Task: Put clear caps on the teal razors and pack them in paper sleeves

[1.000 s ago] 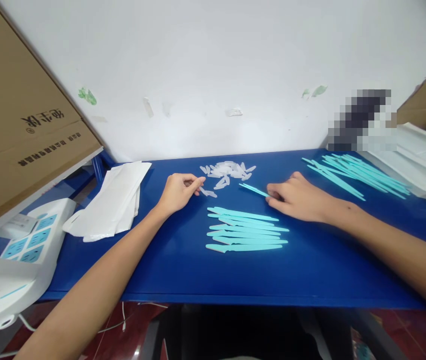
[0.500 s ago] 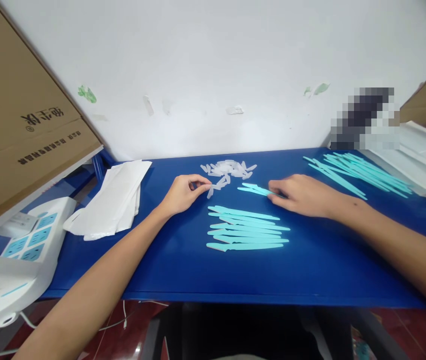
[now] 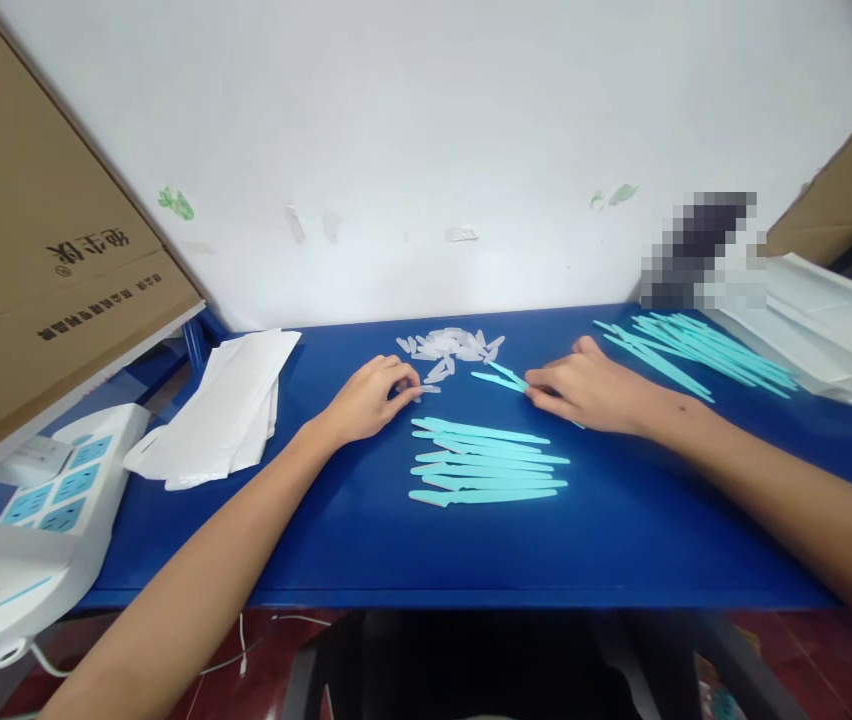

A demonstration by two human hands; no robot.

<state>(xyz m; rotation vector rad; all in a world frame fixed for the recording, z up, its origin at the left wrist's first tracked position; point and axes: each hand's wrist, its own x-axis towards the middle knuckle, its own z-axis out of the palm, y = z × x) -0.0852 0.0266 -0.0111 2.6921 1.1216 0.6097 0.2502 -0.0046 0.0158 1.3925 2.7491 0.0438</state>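
Observation:
My left hand [image 3: 377, 398] pinches a small translucent piece [image 3: 430, 389] between thumb and fingertips, just below a heap of similar translucent pieces [image 3: 456, 344]. My right hand [image 3: 576, 385] has its fingers closed on turquoise sticks [image 3: 499, 377], whose narrow ends point left toward the heap. Between and below the hands, several turquoise sticks with notched left ends [image 3: 486, 461] lie side by side in a loose row. Beyond my right wrist is another pile of turquoise sticks [image 3: 703, 350].
White paper sleeves [image 3: 220, 405] lie on the left of the blue table [image 3: 366, 550]. A white power strip [image 3: 88, 480] and a cardboard box [image 3: 58, 240] stand further left. Clear plastic trays [image 3: 838, 320] are at the right, and a white wall rises behind.
My right hand has tilted the turquoise sticks, and their tips have spread apart. My left hand has shifted slightly down at the small pieces. The whole view has moved a little.

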